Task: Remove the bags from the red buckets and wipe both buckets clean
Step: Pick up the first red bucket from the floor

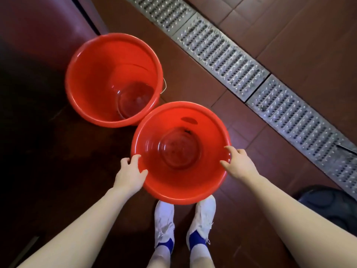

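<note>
Two red buckets stand side by side on the tiled floor, rims touching. The far bucket [92, 97] sits upper left, and I see no bag in it. A thin wire handle [164, 85] shows at its right side. The near bucket [173, 182] is just ahead of my feet, with dark specks near its bottom. My left hand [131, 172] grips its left rim, thumb inside and fingers outside. My right hand [240, 165] grips the right rim the same way. No bag or cloth is in view.
A perforated metal drain grate [231, 60] runs diagonally across the floor to the right. A dark rounded object [332, 207] sits at the lower right. A dark red surface [38, 26] fills the upper left. My white shoes [164, 225] stand right behind the near bucket.
</note>
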The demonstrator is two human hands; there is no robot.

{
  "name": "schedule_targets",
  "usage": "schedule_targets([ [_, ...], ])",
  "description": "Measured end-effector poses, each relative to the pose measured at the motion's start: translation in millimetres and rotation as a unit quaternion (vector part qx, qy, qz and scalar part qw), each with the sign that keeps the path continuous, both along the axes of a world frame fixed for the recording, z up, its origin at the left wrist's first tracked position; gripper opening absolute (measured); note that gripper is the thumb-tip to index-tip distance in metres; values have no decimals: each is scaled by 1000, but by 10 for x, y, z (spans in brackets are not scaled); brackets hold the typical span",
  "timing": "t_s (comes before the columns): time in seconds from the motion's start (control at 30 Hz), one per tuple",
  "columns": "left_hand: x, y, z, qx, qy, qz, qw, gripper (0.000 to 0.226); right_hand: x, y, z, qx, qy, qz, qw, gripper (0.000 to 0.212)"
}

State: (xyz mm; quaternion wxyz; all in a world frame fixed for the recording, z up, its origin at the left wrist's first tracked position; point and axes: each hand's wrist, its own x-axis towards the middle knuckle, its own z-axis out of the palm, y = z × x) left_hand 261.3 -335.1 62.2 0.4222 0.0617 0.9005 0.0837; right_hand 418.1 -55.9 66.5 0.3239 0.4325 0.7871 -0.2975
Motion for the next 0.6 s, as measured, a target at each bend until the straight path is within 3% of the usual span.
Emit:
schedule_targets([
  [0.13,-10,-10,-347,4,-28,25,999,58,-64,-14,-398,-17,5,-25,1000,62],
  [0.3,-47,-15,-255,20,-30,26,999,50,-7,69,-370,-8,34,-30,999,59],
  [0.6,-143,828,910,128,-14,-37,991,48,129,937,958,26,46,-80,995,63],
])
